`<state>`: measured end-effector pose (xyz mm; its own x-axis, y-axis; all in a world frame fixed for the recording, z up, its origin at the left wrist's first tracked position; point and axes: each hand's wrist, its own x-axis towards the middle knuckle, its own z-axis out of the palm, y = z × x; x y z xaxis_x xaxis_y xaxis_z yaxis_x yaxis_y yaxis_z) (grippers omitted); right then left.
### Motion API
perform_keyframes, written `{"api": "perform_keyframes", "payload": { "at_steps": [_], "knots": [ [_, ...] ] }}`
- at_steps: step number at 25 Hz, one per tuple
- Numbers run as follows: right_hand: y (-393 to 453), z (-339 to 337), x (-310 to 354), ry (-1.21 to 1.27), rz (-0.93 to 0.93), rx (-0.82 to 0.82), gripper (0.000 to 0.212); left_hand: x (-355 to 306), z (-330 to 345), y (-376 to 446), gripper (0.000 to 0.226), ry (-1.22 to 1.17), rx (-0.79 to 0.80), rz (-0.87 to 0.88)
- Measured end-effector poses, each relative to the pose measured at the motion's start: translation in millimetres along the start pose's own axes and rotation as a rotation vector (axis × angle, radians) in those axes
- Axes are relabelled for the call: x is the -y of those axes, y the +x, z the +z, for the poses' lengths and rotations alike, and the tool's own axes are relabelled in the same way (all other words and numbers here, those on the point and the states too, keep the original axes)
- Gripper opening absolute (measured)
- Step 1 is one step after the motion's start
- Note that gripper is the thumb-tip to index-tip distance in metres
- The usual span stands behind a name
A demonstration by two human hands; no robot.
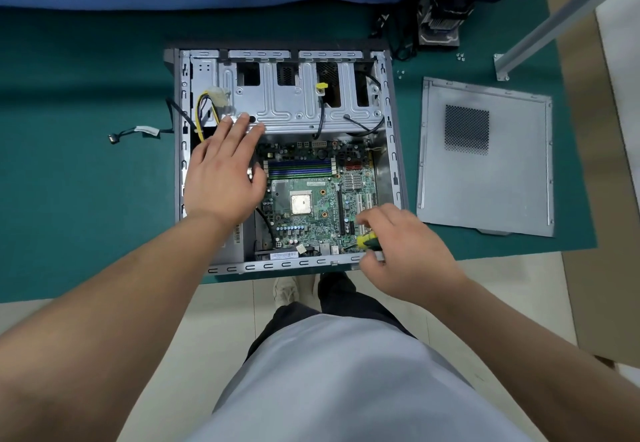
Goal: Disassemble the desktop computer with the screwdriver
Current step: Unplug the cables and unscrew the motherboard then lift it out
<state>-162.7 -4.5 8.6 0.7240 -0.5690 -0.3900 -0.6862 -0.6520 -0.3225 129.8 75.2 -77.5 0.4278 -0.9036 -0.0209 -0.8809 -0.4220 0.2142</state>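
Observation:
The open desktop computer case (389, 123) lies on its side on the green mat, its green motherboard (311, 206) with bare CPU (300, 202) exposed. My left hand (225, 171) lies flat with straight fingers over the case's left part, fingertips on the silver drive cage (304, 102). My right hand (405, 247) grips the yellow-and-green screwdriver (365, 240) at the case's near right corner. The tip points left and down at the motherboard's near edge.
The removed side panel (485, 157) lies right of the case. A CPU cooler (443, 8) stands at the back right, with loose screws (460, 57) near it. A loose cable (138, 131) trails left of the case. The table edge runs just below the case.

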Motion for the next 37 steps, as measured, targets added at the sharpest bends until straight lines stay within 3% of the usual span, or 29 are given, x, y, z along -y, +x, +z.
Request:
{"api": "perform_keyframes", "payload": {
  "at_steps": [3, 6, 10, 14, 19, 23, 29, 34, 37],
  "knots": [
    [0, 1, 3, -0.064, 0.023, -0.007, 0.039, 0, 0, 1, 0.066, -0.003, -0.002, -0.002],
    [0, 1, 1, 0.022, 0.019, 0.011, 0.050, 0, 1, 0, 0.066, -0.012, -0.005, -0.004],
    [1, 6, 2, 0.001, 0.055, -0.028, 0.038, 0, 2, 1, 0.066, -0.013, -0.007, -0.002],
    [3, 7, -3, 0.183, 0.024, 0.026, 0.049, 0, 1, 0, 0.066, -0.015, -0.008, -0.001],
    [4, 11, -1, 0.108, 0.053, -0.026, 0.035, 1, 1, 0, 0.066, -0.015, -0.006, -0.004],
    [3, 6, -4, 0.214, 0.054, 0.000, 0.047, 1, 2, 1, 0.066, -0.014, -0.007, -0.001],
    [5, 7, -2, 0.061, 0.027, -0.048, 0.043, 2, 4, 1, 0.066, -0.012, -0.011, 0.001],
    [5, 4, -2, 0.362, 0.097, -0.054, 0.055, 2, 4, 1, 0.066, -0.010, -0.006, -0.002],
    [2, 11, 0, 0.175, 0.088, -0.087, 0.047, 2, 4, 1, 0.066, -0.014, -0.005, 0.000]
  ]
}}
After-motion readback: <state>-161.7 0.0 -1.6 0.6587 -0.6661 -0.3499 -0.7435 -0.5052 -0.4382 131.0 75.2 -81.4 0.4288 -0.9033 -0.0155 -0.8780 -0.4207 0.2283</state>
